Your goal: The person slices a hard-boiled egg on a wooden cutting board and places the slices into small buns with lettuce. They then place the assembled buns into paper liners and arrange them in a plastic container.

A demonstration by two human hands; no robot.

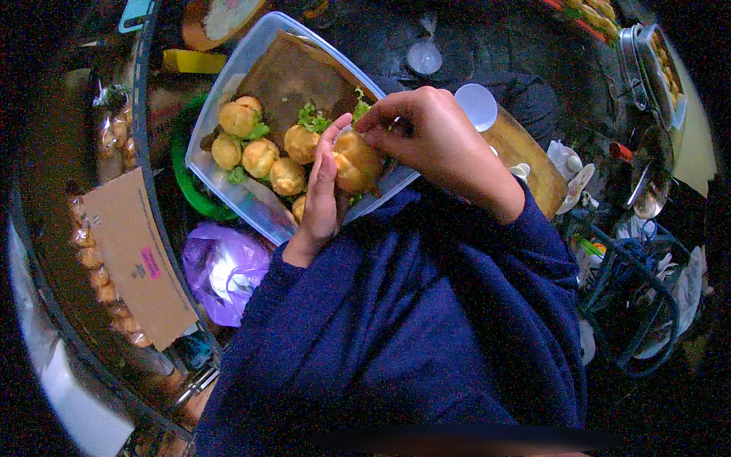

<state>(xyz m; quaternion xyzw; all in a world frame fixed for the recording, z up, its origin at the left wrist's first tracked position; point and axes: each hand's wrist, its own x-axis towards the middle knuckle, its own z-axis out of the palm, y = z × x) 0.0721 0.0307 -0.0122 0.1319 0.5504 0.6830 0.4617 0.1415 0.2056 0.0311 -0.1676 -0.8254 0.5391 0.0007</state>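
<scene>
A golden round puff (358, 164) rests in my left hand (323, 194), whose fingers cup its left side above the near edge of a clear plastic box (217, 90). My right hand (434, 126) is pinched at the puff's far side, on a sprig of green lettuce (361, 103) that stands up beside the fingertips. Inside the box, several more filled puffs (260, 156) sit close together on brown paper (285, 72), some with lettuce (312, 118) sticking out. The near right corner of the box is partly hidden by my hands.
A purple plastic bag (225, 266) lies left of me, below a green round rim (190, 171). Right of the box is a wooden board (525, 152) with a white paper cup (476, 107). A cardboard piece (141, 259) and bagged buns (99, 274) line the left shelf. A wire rack (647, 305) stands right.
</scene>
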